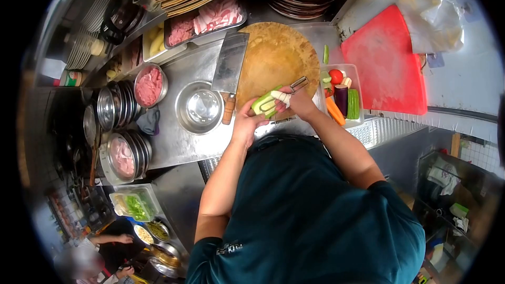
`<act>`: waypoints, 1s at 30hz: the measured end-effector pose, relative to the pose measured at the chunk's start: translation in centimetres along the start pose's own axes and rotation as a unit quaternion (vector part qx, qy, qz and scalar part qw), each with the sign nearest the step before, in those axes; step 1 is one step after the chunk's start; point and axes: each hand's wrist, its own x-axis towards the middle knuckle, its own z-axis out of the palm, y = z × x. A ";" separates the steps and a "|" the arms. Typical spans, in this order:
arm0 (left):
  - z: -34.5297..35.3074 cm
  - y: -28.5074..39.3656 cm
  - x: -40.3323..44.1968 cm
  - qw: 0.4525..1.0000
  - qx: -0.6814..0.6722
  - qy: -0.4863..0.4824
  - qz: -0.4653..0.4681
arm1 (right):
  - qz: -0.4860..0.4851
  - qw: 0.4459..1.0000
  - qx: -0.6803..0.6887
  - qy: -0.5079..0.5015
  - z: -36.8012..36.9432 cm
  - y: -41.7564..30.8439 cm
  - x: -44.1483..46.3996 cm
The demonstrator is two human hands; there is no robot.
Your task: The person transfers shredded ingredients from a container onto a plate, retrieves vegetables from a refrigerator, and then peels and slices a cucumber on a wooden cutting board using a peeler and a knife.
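Over the lower edge of the round wooden board [276,52], my left hand [247,123] is wrapped round a partly peeled green vegetable [265,103]. My right hand [301,104] grips a peeler [300,83] at the right end of that vegetable, with a white wrapping on one finger. A wide cleaver [230,63] lies at the board's left edge, its wooden handle towards me. Right of the board, a clear tray [355,81] holds an eggplant [341,100], a carrot [334,111], a tomato [335,76] and green vegetables.
An empty metal bowl [200,107] stands left of the cleaver. Further left are a bowl of meat [149,85] and stacked bowls. A tray of sliced meat [218,17] is behind. A red board [384,63] leans at right. Another person's hand [125,239] shows lower left.
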 end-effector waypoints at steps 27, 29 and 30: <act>1.0 1.0 0.1 0.991 0.026 0.128 0.028 | -0.042 0.996 0.004 0.081 -5.2 -0.4 2.1; 1.3 0.6 0.2 0.992 0.024 0.122 0.029 | -0.025 0.999 0.010 0.039 -1.6 -0.7 1.1; 1.5 0.6 0.3 0.993 0.025 0.114 0.028 | -0.035 0.999 0.020 0.028 -1.1 -0.3 1.4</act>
